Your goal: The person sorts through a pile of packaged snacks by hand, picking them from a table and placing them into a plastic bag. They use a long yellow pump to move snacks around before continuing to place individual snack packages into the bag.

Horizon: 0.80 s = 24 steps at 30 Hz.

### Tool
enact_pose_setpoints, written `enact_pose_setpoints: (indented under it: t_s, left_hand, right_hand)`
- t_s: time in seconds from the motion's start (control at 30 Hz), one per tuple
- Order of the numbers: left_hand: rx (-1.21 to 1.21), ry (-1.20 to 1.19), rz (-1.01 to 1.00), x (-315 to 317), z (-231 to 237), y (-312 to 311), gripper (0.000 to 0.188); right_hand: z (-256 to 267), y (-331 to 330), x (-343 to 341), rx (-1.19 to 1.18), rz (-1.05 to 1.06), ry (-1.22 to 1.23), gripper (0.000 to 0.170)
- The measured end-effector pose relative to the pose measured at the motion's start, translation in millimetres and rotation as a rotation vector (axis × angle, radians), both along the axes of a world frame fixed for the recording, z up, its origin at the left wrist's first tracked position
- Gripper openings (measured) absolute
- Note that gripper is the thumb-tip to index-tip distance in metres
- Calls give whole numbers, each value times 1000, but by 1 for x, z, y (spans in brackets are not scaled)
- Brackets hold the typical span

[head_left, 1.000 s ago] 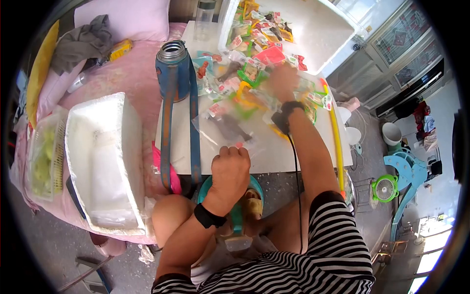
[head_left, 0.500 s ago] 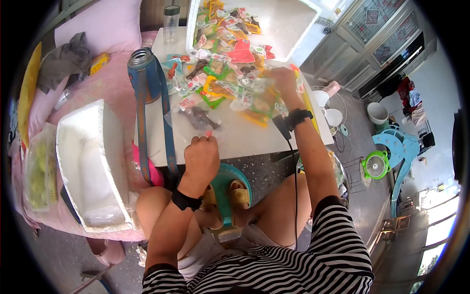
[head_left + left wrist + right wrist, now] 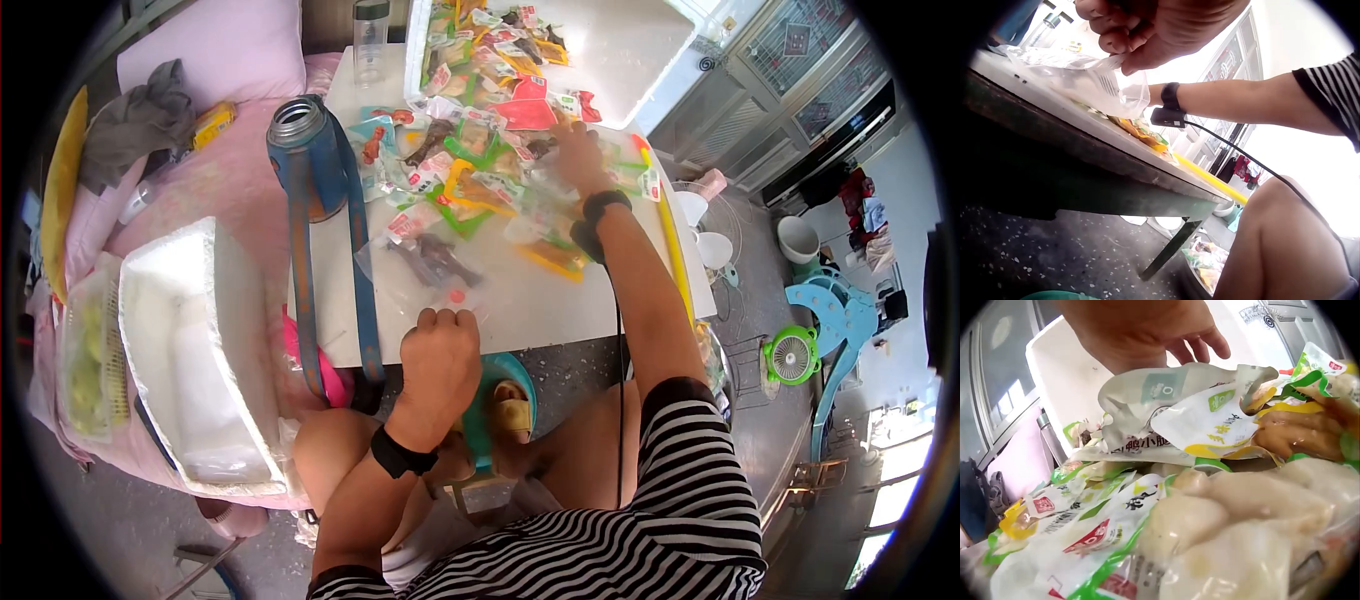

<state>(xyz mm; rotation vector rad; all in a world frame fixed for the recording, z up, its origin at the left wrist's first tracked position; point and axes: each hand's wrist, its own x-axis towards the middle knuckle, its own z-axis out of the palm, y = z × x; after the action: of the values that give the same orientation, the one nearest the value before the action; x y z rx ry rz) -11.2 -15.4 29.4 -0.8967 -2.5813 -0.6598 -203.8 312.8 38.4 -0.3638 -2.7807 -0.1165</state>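
My left hand [image 3: 440, 355] is at the table's front edge, its thumb and fingers pinching the rim of a clear plastic bag [image 3: 1094, 84]. Inside or beneath that bag, dark meat pieces [image 3: 432, 258] show on the tabletop. Reaching across the table, my right hand [image 3: 580, 163] is over a spread of sealed snack packets [image 3: 485, 190] near the mouth of a white foam box. In the right wrist view its fingers [image 3: 1197, 349] are extended behind a grey packet [image 3: 1141, 394] with printed lettering. Pale, plump packets [image 3: 1229, 531] fill the foreground there.
The white foam box [image 3: 625, 60] holds more packets. A blue flask [image 3: 310, 165] with a strap stands at the left, a clear bottle [image 3: 370, 45] behind it. Another foam box [image 3: 200, 350] sits on the pink bed. A yellow strip [image 3: 675, 260] lines the table's right edge.
My right hand has swung rightward over the packets and come back left, toward the foam box's mouth. My left hand keeps its hold on the bag. The head view shifted in between.
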Motion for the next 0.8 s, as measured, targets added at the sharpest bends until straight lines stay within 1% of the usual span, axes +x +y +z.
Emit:
enact_pose_setpoints:
  t_s: [0.07, 0.1, 0.2, 0.3, 0.4, 0.43, 0.47, 0.53, 0.57, 0.67, 0.73, 0.8]
  left_hand:
    - [-6, -12, -4, -2, 1, 0, 10]
    - [-4, -14, -5, -3, 1, 0, 10]
    - [4, -13, -5, -4, 1, -2, 10]
    - [20, -2, -4, -4, 1, 0, 10]
    - [17, 9, -8, -4, -3, 0, 9]
    - [3, 12, -11, -4, -4, -1, 9]
    - [-9, 15, -14, -4, -5, -1, 10]
    - [9, 43, -12, -6, -6, -1, 6]
    - [18, 60, -9, -7, -8, -1, 5]
    - [54, 67, -14, -9, -10, 1, 4]
    - [81, 26, -13, -9, -12, 1, 6]
    - [84, 101, -34, -8, -13, 0, 11]
  right_hand:
    - [-10, -2, -9, 71, 114, -10, 49]
    - [5, -18, -2, -2, 79, -88, 37]
    - [1, -2, -18, -8, 148, -207, 38]
    - [1, 10, -13, 90, 232, -105, 43]
    - [5, 9, 0, -17, 225, 186, 39]
    - [12, 7, 8, 9, 245, 327, 40]
    - [19, 6, 18, -102, 217, 325, 40]
    - [37, -9, 47, -320, 153, 322, 39]
    - [39, -15, 63, -368, 164, 301, 43]
    - [39, -47, 124, -226, 196, 109, 48]
    - [19, -71, 159, -237, 196, 46, 53]
    - [-6, -89, 183, -221, 228, 33, 57]
